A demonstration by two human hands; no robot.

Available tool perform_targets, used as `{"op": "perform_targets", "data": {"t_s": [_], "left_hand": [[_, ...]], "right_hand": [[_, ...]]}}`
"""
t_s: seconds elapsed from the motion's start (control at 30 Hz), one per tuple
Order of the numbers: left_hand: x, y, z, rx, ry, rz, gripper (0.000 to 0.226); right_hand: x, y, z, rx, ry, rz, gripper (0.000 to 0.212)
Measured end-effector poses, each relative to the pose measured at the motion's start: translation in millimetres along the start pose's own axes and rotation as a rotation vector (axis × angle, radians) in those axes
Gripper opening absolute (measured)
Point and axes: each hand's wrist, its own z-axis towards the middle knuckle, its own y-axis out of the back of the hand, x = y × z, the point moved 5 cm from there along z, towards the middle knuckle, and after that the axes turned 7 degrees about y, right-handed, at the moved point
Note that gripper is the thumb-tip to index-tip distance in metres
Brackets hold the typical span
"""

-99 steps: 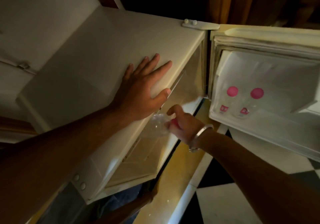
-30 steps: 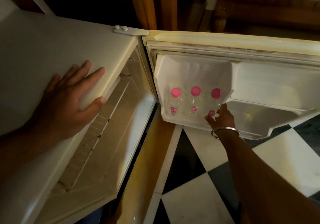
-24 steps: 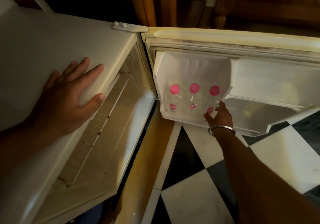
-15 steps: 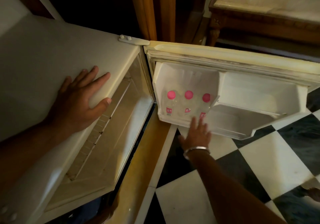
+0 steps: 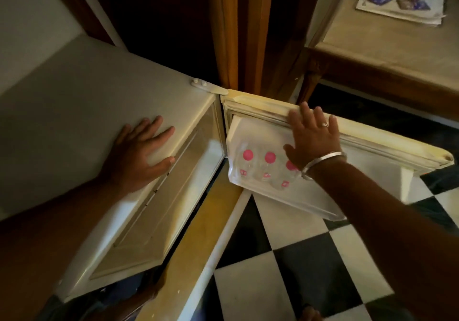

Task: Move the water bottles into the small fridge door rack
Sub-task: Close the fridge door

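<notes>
The small white fridge (image 5: pixel 99 112) fills the left half of the view, seen from above, its compartment open toward the checkered floor (image 5: pixel 298 283). Its door (image 5: pixel 372 144) swings out to the right from the hinge (image 5: pixel 206 88) at the top's far right corner, with the inner face turned toward the camera. At upper right stands a wooden table (image 5: pixel 387 55) with a stack of papers (image 5: pixel 402 5) near its far edge.

The door rack (image 5: pixel 280 194) runs along the lower edge of the door's inner face. At its hinge end three clear water bottles (image 5: pixel 258 169) stand in a row, touching or nearly so, long axes upright and pink caps (image 5: pixel 248 155) pointing up at the camera; the third cap is partly hidden behind the right wrist.

The left hand (image 5: pixel 141 154) lies flat on the fridge top by its front edge, fingers spread, thumb at the rim, holding nothing. The right hand (image 5: pixel 313 139) rests palm down over the door's top edge, fingers splayed and empty, with a ring (image 5: pixel 325 124) on one finger and a metal bangle (image 5: pixel 323 162) at the wrist.
</notes>
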Motion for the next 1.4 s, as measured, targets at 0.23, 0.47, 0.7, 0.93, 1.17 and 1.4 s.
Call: {"op": "perform_targets", "data": {"t_s": [0.23, 0.47, 0.7, 0.93, 1.17, 1.4], "left_hand": [[4.6, -5.1, 2.7, 0.017, -0.017, 0.075, 0.073], [-6.3, 2.0, 4.2, 0.169, 0.033, 0.151, 0.076], [-28.7, 9.0, 10.4, 0.475, 0.233, 0.232, 0.079], [-123.6, -11.7, -122.6, 0.437, 0.618, -0.175, 0.070], [-158.5, -30.7, -193.4, 0.443, 0.715, -0.333, 0.064], [-133.9, -23.8, -199.8, 0.278, 0.777, -0.359, 0.066]], "right_hand": [[-17.2, 9.6, 8.7, 0.146, 0.156, -0.187, 0.092], [-10.6, 39.0, 19.6, 0.340, 0.401, -0.229, 0.072], [7.2, 40.0, 0.1, 0.581, 0.624, -0.302, 0.083], [73.0, 46.9, -24.9, 0.625, 0.606, -0.238, 0.087], [129.1, 41.0, -41.9, 0.591, 0.568, -0.156, 0.096], [173.9, 15.1, -51.2, 0.541, 0.591, -0.080, 0.103]]}}
